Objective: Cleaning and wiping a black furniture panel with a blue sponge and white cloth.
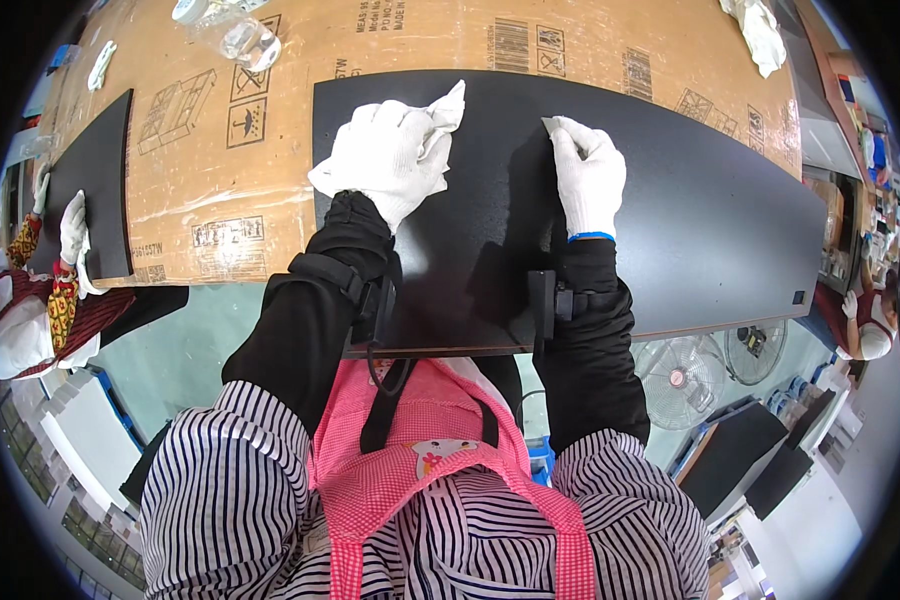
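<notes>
A long black panel (690, 210) lies flat in front of me on printed cardboard. My left hand (380, 155), in a white knit glove, is closed around a crumpled white cloth (444, 125) and rests on the panel's left part. Farther right, my right hand (587, 175), also gloved and with a blue cuff edge, has its fingers pinched together over the panel near its far edge. A small pale tip shows at those fingers; what it is I cannot make out. Dark shadows of both arms fall on the panel.
Cardboard (185, 215) covers the table. A clear plastic bottle (245, 40) lies at the far left, a white cloth (758, 35) at the far right. Another person's gloved hand (74, 228) rests by a second black panel (100, 190) on the left. Floor fans (678, 378) stand right.
</notes>
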A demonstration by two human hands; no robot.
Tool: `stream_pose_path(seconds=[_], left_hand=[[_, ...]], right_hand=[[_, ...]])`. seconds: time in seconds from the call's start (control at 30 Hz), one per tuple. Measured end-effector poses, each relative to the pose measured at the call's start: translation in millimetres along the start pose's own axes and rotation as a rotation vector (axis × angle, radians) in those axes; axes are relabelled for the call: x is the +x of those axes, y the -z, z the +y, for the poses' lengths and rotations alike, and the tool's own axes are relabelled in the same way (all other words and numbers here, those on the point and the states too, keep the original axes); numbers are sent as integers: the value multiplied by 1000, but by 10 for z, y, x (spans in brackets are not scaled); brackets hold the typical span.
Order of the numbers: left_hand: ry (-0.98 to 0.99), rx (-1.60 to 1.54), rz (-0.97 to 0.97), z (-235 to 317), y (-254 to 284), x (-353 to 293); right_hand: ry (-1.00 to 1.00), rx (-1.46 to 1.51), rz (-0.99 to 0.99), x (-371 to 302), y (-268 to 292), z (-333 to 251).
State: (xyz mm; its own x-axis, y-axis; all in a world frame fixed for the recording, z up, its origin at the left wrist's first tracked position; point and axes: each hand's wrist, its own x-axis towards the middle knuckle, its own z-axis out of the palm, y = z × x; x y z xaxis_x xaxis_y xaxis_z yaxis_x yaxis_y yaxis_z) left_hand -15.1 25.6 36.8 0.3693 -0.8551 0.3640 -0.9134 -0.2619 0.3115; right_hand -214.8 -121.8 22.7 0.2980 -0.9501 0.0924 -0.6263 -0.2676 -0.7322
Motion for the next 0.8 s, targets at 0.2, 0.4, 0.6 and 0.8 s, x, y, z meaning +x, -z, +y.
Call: stream_pose_path(seconds=[0.2,0.4,0.6,0.8], left_hand=[[10,-7,-28,10,14,8],[-1,-6,-10,12,17,7],[-4,-24,4,20,-1,10],[1,-16,-14,19,24,17]], right_hand=[[-31,-8,12,-3,-13,-4],[6,0,96,-10,-50,-2],[36,-7,92,4,-34,5],[-7,2,57,43,-5,-6]])
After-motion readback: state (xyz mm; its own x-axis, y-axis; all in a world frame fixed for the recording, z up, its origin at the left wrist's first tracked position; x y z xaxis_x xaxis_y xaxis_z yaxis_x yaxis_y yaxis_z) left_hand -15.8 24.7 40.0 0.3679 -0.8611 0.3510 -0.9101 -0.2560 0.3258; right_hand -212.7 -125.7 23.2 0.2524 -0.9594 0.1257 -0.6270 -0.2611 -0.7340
